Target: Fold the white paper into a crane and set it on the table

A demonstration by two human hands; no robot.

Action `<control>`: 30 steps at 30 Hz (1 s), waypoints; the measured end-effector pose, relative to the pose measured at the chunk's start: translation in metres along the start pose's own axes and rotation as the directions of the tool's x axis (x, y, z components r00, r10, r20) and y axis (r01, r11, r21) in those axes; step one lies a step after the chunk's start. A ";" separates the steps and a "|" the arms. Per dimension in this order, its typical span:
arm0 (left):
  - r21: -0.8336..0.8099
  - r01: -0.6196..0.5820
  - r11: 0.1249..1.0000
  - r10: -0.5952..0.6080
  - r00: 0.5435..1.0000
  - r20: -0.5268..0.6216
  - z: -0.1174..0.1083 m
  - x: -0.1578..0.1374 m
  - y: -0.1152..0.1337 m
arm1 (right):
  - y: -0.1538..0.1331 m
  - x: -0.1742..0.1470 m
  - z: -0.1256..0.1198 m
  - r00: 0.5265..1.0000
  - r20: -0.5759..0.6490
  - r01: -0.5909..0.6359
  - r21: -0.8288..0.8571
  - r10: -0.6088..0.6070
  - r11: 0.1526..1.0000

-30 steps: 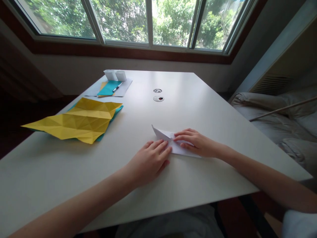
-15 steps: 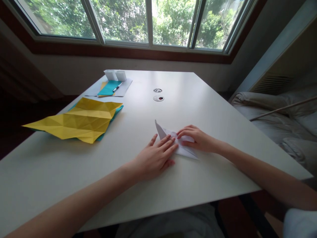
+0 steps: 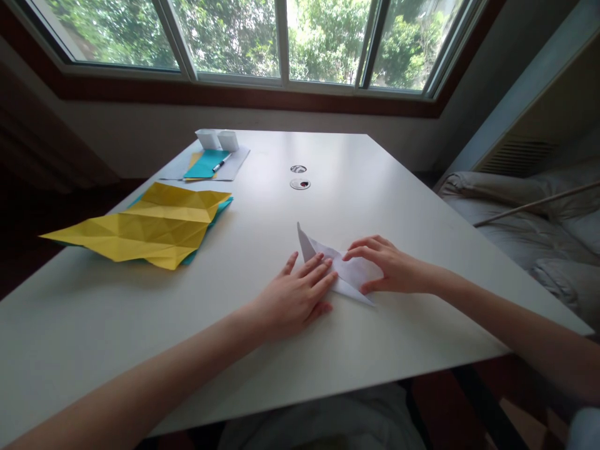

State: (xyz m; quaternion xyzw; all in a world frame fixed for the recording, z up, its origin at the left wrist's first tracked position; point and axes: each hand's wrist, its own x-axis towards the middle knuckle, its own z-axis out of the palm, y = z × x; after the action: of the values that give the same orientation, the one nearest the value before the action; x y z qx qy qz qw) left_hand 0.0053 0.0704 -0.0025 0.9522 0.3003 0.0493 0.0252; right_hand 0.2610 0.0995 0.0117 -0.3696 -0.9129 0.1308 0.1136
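A folded piece of white paper lies on the white table in front of me, with one pointed flap standing up at its far left. My left hand rests flat across the paper's left part, fingers spread. Over its right part is my right hand, thumb and fingers apart in a wide curve, the fingertips at the paper's far edge and the thumb by its right side. Whether those fingertips press on the paper I cannot tell.
To the left lie creased yellow paper and a teal sheet under it. Farther back are smaller teal paper, a pen and two small white paper boxes. Two round fittings sit in the table.
My right hand has shifted right and its thumb and fingers have spread apart, baring more of the paper. The left hand stays nearly where it was.
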 end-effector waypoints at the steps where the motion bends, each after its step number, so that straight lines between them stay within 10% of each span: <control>1: 0.003 -0.004 1.000 0.004 1.000 -0.006 0.000 0.000 0.000 | -0.001 -0.003 -0.002 1.000 0.015 -0.013 0.009 0.012 1.000; 22: 0.319 0.058 0.946 0.002 0.983 -0.186 -0.015 -0.021 0.016 | -0.007 0.018 -0.012 0.969 0.201 0.118 0.138 -0.145 0.983; 30: 0.168 0.076 0.983 -0.063 0.995 -0.082 -0.013 -0.020 0.018 | -0.022 0.035 -0.022 0.995 0.093 0.050 -0.048 -0.045 0.998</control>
State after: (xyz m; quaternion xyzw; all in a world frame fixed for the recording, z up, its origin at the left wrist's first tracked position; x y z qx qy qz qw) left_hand -0.0024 0.0440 0.0099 0.9372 0.3373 0.0588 -0.0663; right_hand 0.2289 0.1127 0.0435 -0.3440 -0.9287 0.1220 0.0651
